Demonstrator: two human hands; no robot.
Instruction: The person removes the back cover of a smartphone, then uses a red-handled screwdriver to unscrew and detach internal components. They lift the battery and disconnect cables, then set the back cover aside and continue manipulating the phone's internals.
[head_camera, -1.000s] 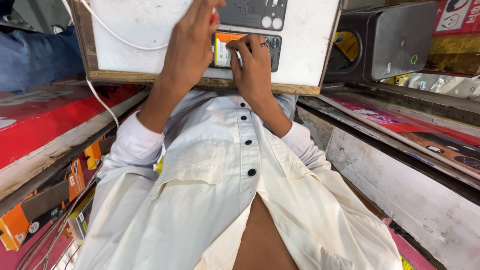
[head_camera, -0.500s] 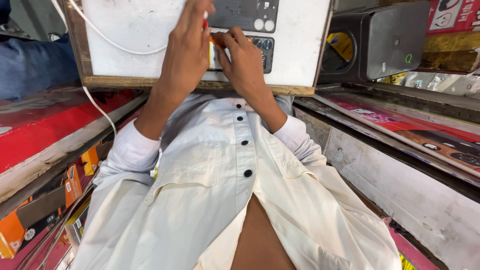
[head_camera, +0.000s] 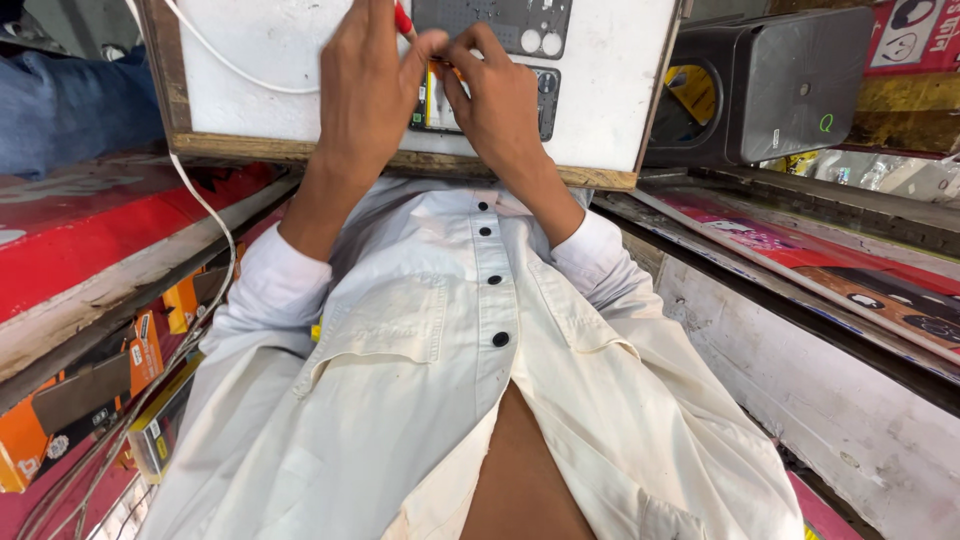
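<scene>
Hands (head_camera: 430, 90) lower now, phone (head_camera: 440, 100) half-hidden.

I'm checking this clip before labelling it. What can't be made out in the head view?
- Red-handled tool: its tip is hidden behind the left hand, its handle cut by the top edge.
- Opened dark phone with yellow insides: mostly covered by both hands, the right hand too.
- Dark grey phone back panel: cut by the top edge.

Hidden and cut off
Opened phone (head_camera: 545, 100) mostly covered by both hands; red-handled tool (head_camera: 402, 17) and second phone frame (head_camera: 495, 20) cropped at top edge.
</scene>
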